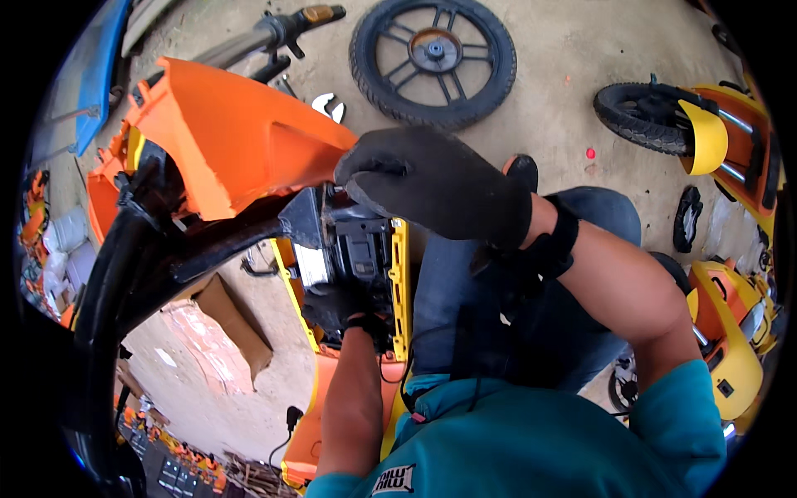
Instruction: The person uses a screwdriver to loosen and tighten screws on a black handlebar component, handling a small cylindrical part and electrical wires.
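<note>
My right hand (436, 183), in a black glove, has its fingers curled closed at the near corner of an orange plastic body panel (241, 133). This panel sits tilted over the black tubular frame (237, 236) of a motorbike. Lower down, my left hand (328, 307), also gloved in black, reaches into the open bay between the yellow side rails (400, 286). Black plastic parts (365, 249) fill that bay, and a pale box-shaped part (313, 264) lies just above the left hand. The left fingers are lost against the dark parts, so their grip is hidden.
A spoked wheel with tyre (435, 54) lies on the concrete floor ahead, with an open-ended wrench (329, 108) near it. Yellow-and-orange motorbikes (722, 141) stand at the right. A flattened cardboard box (220, 332) lies at the left, and a handlebar grip (320, 15) juts out at the top.
</note>
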Tool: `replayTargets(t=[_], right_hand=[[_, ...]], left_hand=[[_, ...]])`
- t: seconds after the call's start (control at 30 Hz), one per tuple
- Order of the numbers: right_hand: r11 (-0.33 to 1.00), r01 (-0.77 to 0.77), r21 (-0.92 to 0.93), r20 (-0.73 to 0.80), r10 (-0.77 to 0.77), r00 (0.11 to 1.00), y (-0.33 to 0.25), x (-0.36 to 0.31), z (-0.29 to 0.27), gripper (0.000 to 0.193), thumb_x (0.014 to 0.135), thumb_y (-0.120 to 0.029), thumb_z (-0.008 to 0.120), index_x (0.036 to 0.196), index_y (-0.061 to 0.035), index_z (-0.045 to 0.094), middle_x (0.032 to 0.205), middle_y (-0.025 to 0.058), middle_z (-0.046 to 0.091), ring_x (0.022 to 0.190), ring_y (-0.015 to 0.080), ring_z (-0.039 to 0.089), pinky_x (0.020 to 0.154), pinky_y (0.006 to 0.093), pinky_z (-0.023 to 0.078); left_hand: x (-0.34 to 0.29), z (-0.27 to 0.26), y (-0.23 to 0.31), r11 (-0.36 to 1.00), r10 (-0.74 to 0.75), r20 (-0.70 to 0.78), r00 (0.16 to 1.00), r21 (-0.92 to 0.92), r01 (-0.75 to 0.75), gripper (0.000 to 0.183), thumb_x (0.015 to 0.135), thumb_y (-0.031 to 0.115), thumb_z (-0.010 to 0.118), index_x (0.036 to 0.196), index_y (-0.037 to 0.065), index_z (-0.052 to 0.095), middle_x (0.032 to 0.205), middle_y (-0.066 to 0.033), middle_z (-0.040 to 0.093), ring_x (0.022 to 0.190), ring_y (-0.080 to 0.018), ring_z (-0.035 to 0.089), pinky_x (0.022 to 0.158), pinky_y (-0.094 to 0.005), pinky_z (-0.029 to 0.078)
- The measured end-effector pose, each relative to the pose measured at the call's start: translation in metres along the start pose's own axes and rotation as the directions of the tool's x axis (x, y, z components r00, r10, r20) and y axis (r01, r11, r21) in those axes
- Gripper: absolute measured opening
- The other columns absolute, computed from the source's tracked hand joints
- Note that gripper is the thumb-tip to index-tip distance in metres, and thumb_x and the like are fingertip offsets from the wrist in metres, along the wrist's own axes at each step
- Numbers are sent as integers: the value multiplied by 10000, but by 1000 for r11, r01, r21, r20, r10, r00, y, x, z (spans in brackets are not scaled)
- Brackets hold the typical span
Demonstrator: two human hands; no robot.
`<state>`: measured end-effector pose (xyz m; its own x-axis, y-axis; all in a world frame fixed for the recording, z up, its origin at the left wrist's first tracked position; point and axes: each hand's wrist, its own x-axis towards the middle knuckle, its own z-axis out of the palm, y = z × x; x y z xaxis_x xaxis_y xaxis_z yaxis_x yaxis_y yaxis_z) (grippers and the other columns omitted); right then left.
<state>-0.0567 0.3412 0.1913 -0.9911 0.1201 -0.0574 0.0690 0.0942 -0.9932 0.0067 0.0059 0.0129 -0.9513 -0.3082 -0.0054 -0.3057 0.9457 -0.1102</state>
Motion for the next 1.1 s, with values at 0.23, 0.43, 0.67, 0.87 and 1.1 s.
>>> replayTargets(t=[0.23, 0.43, 0.67, 0.87, 1.1], right_hand=[[997, 2, 79, 77, -8, 997, 8, 4, -6, 187, 868, -149, 574, 958, -11, 664, 863, 148, 670, 757, 297, 651, 728, 376, 524], [999, 33, 32, 223, -40, 974, 11, 15, -17, 168, 865, -133, 604, 975, -16, 655, 928, 137, 660, 806, 292, 649, 738, 377, 526], [977, 192, -93, 300, -156, 941, 5, 21, -22, 157, 854, -118, 643, 983, -29, 656, 919, 126, 667, 804, 284, 659, 728, 365, 532], [995, -54, 89, 284, 26, 958, 14, 25, -17, 191, 840, -146, 656, 984, -21, 657, 918, 140, 689, 820, 277, 680, 742, 348, 530], [949, -229, 216, 330, 150, 932, 9, 17, -17, 201, 850, -123, 633, 998, 13, 641, 952, 161, 688, 842, 267, 692, 760, 348, 541]], left_hand=[[2, 3, 7, 991, -75, -10, 997, -110, 73, 421, 969, 355, 394, 932, -50, 504, 976, -305, 507, 960, -460, 477, 869, -558, 361], [7, 3, 7, 984, -78, 50, 996, -158, 85, 479, 948, 411, 435, 989, -60, 511, 1011, -302, 498, 1012, -449, 437, 927, -536, 323], [11, -11, 14, 979, -122, 31, 992, -158, 126, 402, 923, 341, 443, 937, -46, 552, 1005, -284, 538, 996, -447, 474, 902, -526, 364], [6, -19, 28, 947, -257, 204, 944, -139, 288, 495, 936, 388, 472, 1257, 11, 473, 1261, -271, 497, 1198, -400, 450, 1012, -486, 350], [-6, -18, 25, 618, -414, 421, 807, -521, 589, 579, 993, 427, 470, 1461, 115, 333, 1407, -34, 439, 1213, -212, 431, 1038, -323, 347]])
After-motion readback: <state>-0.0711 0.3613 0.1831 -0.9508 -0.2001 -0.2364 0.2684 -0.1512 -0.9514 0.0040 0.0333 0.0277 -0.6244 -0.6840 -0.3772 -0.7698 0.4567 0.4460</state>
